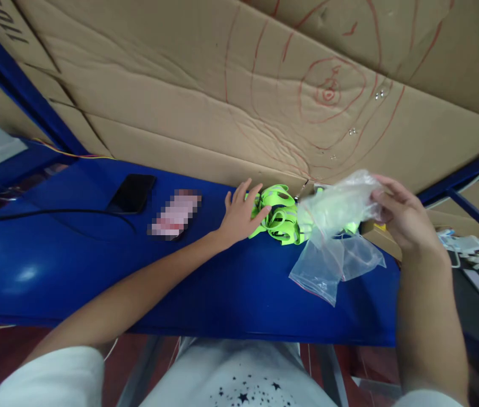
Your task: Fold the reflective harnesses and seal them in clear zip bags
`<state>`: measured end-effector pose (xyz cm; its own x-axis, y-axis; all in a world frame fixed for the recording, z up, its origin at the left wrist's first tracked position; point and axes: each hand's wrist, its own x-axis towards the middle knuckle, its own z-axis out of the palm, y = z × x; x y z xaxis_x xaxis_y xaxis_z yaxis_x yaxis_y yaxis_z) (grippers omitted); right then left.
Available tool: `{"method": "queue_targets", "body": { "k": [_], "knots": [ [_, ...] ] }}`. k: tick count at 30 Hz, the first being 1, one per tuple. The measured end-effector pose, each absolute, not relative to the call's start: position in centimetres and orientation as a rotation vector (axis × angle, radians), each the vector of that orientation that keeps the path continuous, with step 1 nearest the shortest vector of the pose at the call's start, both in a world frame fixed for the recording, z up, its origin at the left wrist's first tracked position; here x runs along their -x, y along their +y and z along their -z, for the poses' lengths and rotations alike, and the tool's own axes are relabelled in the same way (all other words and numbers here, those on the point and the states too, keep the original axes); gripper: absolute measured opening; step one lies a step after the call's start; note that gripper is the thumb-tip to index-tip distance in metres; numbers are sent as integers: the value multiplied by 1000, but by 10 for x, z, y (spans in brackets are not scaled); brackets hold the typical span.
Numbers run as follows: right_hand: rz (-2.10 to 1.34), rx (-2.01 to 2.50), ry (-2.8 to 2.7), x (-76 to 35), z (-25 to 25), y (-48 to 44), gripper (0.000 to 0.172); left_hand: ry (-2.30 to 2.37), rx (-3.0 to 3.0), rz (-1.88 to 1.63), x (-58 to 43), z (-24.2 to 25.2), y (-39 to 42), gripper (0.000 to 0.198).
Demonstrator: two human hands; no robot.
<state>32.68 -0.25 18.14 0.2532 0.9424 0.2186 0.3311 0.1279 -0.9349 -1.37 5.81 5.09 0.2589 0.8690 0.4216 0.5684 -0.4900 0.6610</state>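
Note:
Coiled neon-green straps [284,217] lie in a pile on the blue table [222,288], close to the cardboard wall. My left hand [241,215] rests at the left side of the pile, its fingers spread and touching the straps. On the right, my right hand [400,212] pinches a bunch of clear plastic bags [341,203] above the right part of the pile, and green shows through the plastic. More clear zip bags [322,268] hang or lie just below, on the table side of the bunch.
A black phone [133,193] and a blurred-out item [175,215] lie left of my left hand. A black cable [52,212] crosses the left side. The cardboard wall [180,102] with red rings stands behind. Small items [464,243] sit on a dark surface at right.

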Motion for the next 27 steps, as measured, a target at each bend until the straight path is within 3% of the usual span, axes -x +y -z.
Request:
{"method": "queue_targets", "body": {
  "k": [4, 7, 9, 13, 17, 20, 23, 25, 27],
  "knots": [
    [-886, 1617, -1764, -353, -143, -34, 55, 905, -2458, -1368, 12, -59, 10, 41],
    [-692, 1666, -1967, -351, -120, -42, 48, 345, -2846, -1104, -13, -54, -27, 45],
    [-406, 1665, -2027, -340, -115, -45, 42, 212, -2950, -896, -37, -43, -45, 56],
    [74, 1636, -2080, -311, -104, -61, 47, 278, -2938, -674, -70, -19, -64, 65],
    [-212, 1810, -2323, -290, -55, -75, 62, 305, -2856, -496, -73, -2, -70, 81],
    [-401, 1852, -2313, -292, -22, -77, 64, 298, -2804, -435, -68, 5, -71, 89],
    [-357, 1717, -2188, -314, -16, -74, 56, 317, -2790, -456, -65, 7, -73, 82],
    [-107, 1778, -1958, -341, -22, -71, 54, 332, -2801, -479, -64, 6, -76, 74],
    [208, 2008, -1588, -372, -28, -69, 65, 353, -2828, -490, -61, 4, -79, 67]
  ]
}}
